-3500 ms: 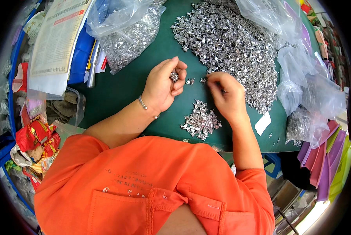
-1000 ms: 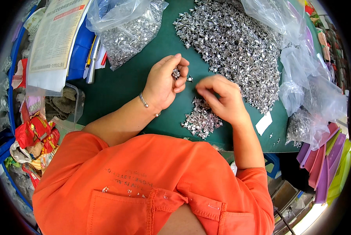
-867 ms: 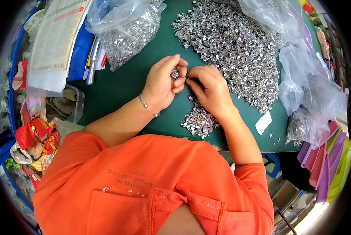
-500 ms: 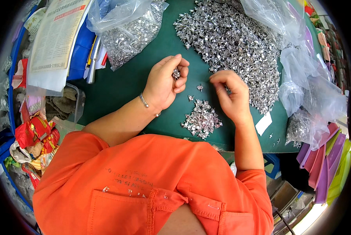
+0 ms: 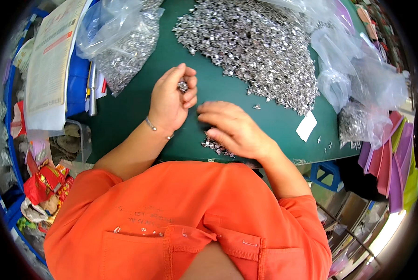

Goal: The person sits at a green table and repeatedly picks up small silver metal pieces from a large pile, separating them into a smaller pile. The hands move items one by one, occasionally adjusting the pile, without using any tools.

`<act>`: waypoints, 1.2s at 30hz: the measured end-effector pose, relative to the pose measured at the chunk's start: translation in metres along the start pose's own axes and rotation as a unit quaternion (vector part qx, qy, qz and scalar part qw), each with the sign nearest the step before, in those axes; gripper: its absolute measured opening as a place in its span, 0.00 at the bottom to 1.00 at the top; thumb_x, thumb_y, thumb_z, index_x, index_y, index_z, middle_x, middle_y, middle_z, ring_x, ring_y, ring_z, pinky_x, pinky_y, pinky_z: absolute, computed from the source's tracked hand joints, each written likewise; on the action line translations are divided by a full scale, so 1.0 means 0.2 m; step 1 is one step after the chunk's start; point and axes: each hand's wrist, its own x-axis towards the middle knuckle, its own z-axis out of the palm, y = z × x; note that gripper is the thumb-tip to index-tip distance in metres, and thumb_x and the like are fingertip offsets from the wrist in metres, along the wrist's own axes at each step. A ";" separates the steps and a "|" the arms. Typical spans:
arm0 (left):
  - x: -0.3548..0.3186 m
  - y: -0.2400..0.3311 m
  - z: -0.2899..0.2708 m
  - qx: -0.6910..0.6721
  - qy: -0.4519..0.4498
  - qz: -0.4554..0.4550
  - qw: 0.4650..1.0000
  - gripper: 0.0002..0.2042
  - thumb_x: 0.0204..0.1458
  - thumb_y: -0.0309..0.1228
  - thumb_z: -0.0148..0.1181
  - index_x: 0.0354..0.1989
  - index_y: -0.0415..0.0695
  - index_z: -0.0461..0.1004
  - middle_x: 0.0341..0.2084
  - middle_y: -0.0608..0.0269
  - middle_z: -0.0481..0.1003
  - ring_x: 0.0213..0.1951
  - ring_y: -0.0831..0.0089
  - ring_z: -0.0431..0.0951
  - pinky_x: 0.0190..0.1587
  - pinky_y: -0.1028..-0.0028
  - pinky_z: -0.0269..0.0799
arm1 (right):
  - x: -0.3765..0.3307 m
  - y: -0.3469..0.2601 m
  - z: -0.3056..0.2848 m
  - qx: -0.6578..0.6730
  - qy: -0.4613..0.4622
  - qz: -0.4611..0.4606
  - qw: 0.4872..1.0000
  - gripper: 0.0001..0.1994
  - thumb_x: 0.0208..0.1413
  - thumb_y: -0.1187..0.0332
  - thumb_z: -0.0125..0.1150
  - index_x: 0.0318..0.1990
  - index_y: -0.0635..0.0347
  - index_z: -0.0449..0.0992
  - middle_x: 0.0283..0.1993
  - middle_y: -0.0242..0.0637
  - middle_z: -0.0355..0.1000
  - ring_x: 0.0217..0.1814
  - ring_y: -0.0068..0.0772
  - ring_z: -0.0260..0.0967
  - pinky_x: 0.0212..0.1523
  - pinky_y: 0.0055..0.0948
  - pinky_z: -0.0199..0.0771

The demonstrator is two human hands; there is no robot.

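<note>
Barely dented, I'd say: left hand (image 5: 171, 100) curled around a few small silver metal pieces (image 5: 182, 86), right hand (image 5: 234, 128) flat and loosely open on the small near pile (image 5: 214, 145), huge far heap of shiny metal bits (image 5: 255, 46) still waiting on the green counter (image 5: 125, 116).

A person in an orange shirt (image 5: 190, 224) leans over a green table (image 5: 125, 112). The left hand (image 5: 171, 100) is curled, pinching a few small metal parts (image 5: 182, 86) at its fingertips. The right hand (image 5: 234, 128) lies palm down, fingers spread, on a small pile (image 5: 216, 145) of the same parts near the table's edge. A big heap (image 5: 255, 42) spreads across the far side. Clear bags (image 5: 125, 42) of parts sit at the left, more bags (image 5: 358, 93) at the right, with a white slip (image 5: 306, 127) between.
</note>
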 end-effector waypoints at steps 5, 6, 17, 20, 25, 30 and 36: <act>0.00 0.00 0.01 0.011 0.017 0.001 1.000 0.12 0.67 0.37 0.48 0.38 0.42 0.72 0.24 0.67 0.68 0.19 0.80 0.61 0.20 0.79 0.56 | -0.12 -0.05 -0.02 -0.008 0.002 -0.004 1.000 0.08 0.58 0.72 0.62 0.44 0.62 0.78 0.49 0.42 0.76 0.58 0.47 0.71 0.60 0.42 0.70; 0.00 0.00 0.01 0.013 0.014 0.001 1.000 0.12 0.67 0.37 0.48 0.38 0.42 0.72 0.24 0.67 0.68 0.19 0.80 0.61 0.20 0.79 0.56 | -0.14 -0.05 -0.04 -0.005 0.034 0.002 0.999 0.08 0.58 0.73 0.62 0.44 0.62 0.78 0.49 0.42 0.76 0.58 0.47 0.71 0.59 0.42 0.70; 0.00 0.01 0.01 0.020 0.007 0.003 1.000 0.12 0.67 0.37 0.48 0.38 0.41 0.72 0.24 0.67 0.68 0.19 0.80 0.62 0.20 0.79 0.55 | -0.29 0.06 -0.14 -0.177 0.261 0.163 0.935 0.08 0.51 0.83 0.63 0.38 0.63 0.78 0.38 0.42 0.77 0.40 0.44 0.74 0.41 0.34 0.75; 0.00 0.00 0.00 0.019 0.010 0.006 1.000 0.12 0.67 0.37 0.48 0.38 0.41 0.72 0.24 0.67 0.68 0.20 0.80 0.62 0.20 0.79 0.55 | -0.30 0.07 -0.12 -0.213 0.218 0.071 0.950 0.10 0.46 0.82 0.67 0.36 0.61 0.78 0.35 0.37 0.76 0.38 0.43 0.73 0.39 0.36 0.74; 0.00 0.01 0.00 0.020 0.011 0.004 1.000 0.12 0.67 0.37 0.49 0.39 0.41 0.72 0.24 0.67 0.68 0.19 0.80 0.61 0.20 0.79 0.56 | -0.37 0.03 -0.14 -0.151 0.198 0.061 0.967 0.08 0.46 0.84 0.65 0.34 0.63 0.78 0.37 0.38 0.77 0.39 0.42 0.75 0.42 0.34 0.75; 0.00 0.01 0.01 0.019 0.012 0.000 1.000 0.12 0.67 0.37 0.48 0.39 0.42 0.72 0.24 0.67 0.67 0.19 0.81 0.61 0.20 0.79 0.56 | -0.47 0.08 -0.14 -0.077 0.387 0.205 0.896 0.06 0.55 0.84 0.59 0.38 0.66 0.77 0.39 0.41 0.77 0.39 0.33 0.76 0.42 0.28 0.76; 0.00 0.01 0.01 0.021 0.008 0.000 1.000 0.12 0.67 0.37 0.48 0.38 0.42 0.72 0.24 0.67 0.67 0.19 0.81 0.61 0.20 0.79 0.56 | -0.38 0.03 -0.04 -0.234 0.225 0.083 0.942 0.12 0.46 0.79 0.70 0.39 0.61 0.78 0.39 0.39 0.76 0.37 0.43 0.72 0.40 0.33 0.74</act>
